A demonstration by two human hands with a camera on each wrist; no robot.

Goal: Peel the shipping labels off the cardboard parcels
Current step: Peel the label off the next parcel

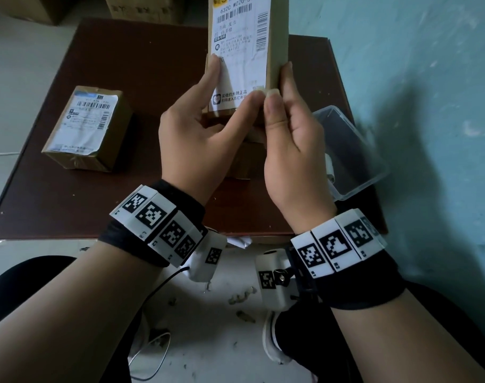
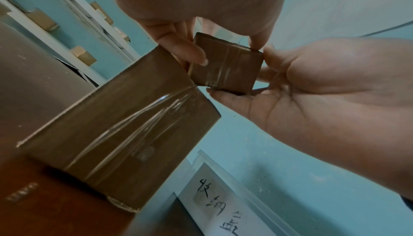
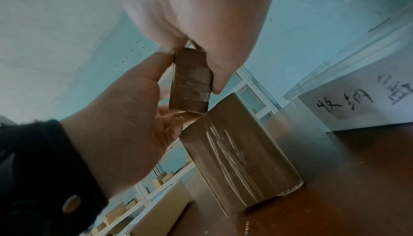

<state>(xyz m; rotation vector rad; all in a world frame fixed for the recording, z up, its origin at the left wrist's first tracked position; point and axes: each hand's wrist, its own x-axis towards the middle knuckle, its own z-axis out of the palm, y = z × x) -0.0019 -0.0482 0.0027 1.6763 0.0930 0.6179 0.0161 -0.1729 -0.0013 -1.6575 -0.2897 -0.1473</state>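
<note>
I hold a small cardboard parcel (image 1: 277, 37) upright above the brown table (image 1: 130, 67), its white shipping label (image 1: 241, 51) facing me. My left hand (image 1: 230, 84) grips the parcel's lower end, fingers on the left edge and thumb on the label. The thumb and forefinger of my right hand (image 1: 270, 96) pinch the label's lower right corner, and its other fingers lie along the parcel's right edge. The wrist views show the parcel's taped brown end (image 2: 225, 64) (image 3: 190, 80) between both hands. A second labelled parcel (image 1: 89, 128) lies at the table's left.
A larger taped parcel (image 2: 125, 125) (image 3: 234, 160) stands on the table right under my hands. A clear plastic box (image 1: 351, 150) with a handwritten tag sits at the table's right edge by the blue wall. More cardboard boxes (image 1: 142, 6) stand behind the table. Paper scraps (image 1: 244, 297) litter the floor.
</note>
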